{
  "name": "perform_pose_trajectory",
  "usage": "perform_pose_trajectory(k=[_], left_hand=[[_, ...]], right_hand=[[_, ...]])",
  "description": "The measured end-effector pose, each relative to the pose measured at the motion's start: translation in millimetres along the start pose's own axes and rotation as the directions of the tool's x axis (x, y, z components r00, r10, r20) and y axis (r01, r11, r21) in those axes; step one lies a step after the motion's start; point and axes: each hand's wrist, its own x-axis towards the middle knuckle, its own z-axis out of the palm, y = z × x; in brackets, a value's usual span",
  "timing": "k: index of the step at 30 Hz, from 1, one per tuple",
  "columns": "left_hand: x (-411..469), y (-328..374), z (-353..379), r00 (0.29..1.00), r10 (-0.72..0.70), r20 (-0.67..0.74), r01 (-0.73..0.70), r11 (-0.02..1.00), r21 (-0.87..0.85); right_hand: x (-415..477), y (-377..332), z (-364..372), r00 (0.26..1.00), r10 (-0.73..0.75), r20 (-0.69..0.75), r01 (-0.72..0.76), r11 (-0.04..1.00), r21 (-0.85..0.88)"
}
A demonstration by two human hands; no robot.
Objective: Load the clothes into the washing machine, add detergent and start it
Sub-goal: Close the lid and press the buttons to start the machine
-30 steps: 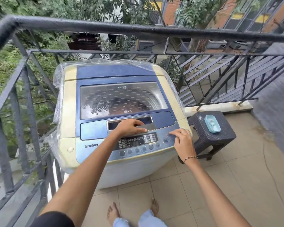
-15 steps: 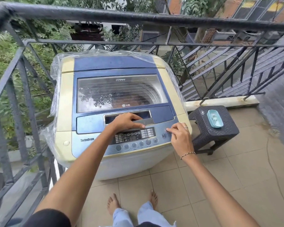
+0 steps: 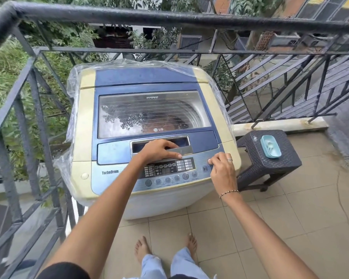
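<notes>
The grip of my left hand [image 3: 159,150] is curled over the silver lid handle [image 3: 184,151] of the blue-and-cream top-loading washing machine [image 3: 85,121]. My right hand [image 3: 223,172], its grip narrow and holding nothing, touches the grey control panel [image 3: 167,170] by the play-pause button [image 3: 205,169]. The glass lid [image 3: 149,109] is down. The machine stands against the black balcony railing [image 3: 169,17], with a dark woven stool [image 3: 270,168] just beside it.

Button labels [image 3: 170,184] illegible (too small).
</notes>
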Motion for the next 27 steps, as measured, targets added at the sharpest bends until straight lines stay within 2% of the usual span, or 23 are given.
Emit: perform_pose_trajectory(k=[7,27], left_hand=[[-1.3,0.5,-0.7,1.0,-0.006,0.017,0.006,1.0,-0.01],[-4.3,-2.4,-1.4,0.999,0.033,0.02,-0.033,0.999,0.016]], right_hand=[[-17.5,4.8,-1.0,0.999,-0.048,-0.02,0.046,0.996,-0.071],[-41.5,-19.3,-4.1,0.998,0.035,0.055,-0.028,0.994,-0.11]])
